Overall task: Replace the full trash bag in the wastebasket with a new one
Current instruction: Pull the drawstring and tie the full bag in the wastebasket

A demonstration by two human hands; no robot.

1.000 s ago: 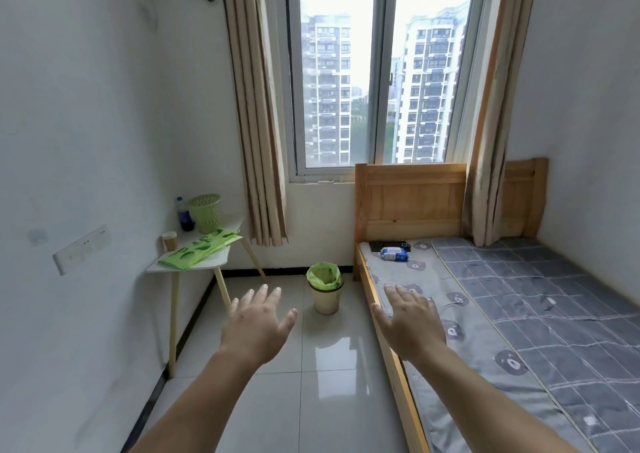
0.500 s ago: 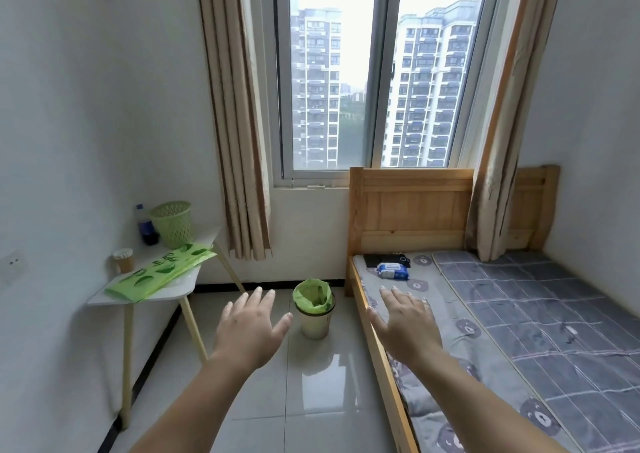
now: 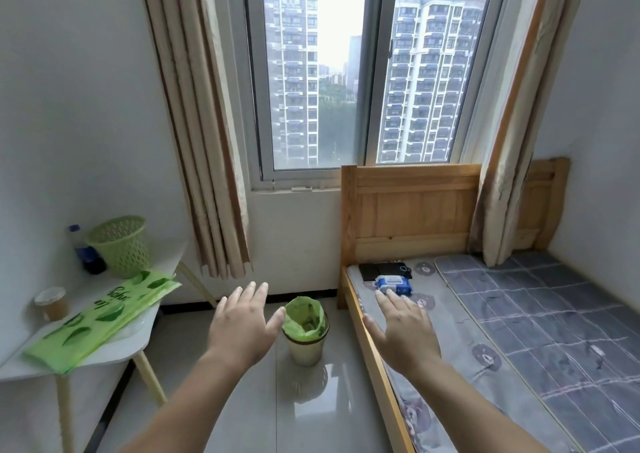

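Nearing wastebasket (image 3: 307, 345), both hands spread empty, bag (image 3: 304, 319) seemingly full.

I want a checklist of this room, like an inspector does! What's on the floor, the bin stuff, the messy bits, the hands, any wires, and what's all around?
Surface: shiny tiled floor, no litter seen.
Job's things: wastebasket on the floor beside the bed, lined with a green trash bag holding rubbish; folded green bag flat on the side table.
Clutter: green mesh basket, bottle and capped cup on the table; wipes pack and a dark flat item on the bed.
Hands: left hand and right hand open, empty, stretched forward.
Cables: nothing seen.
Surroundings: window, curtains, white walls.
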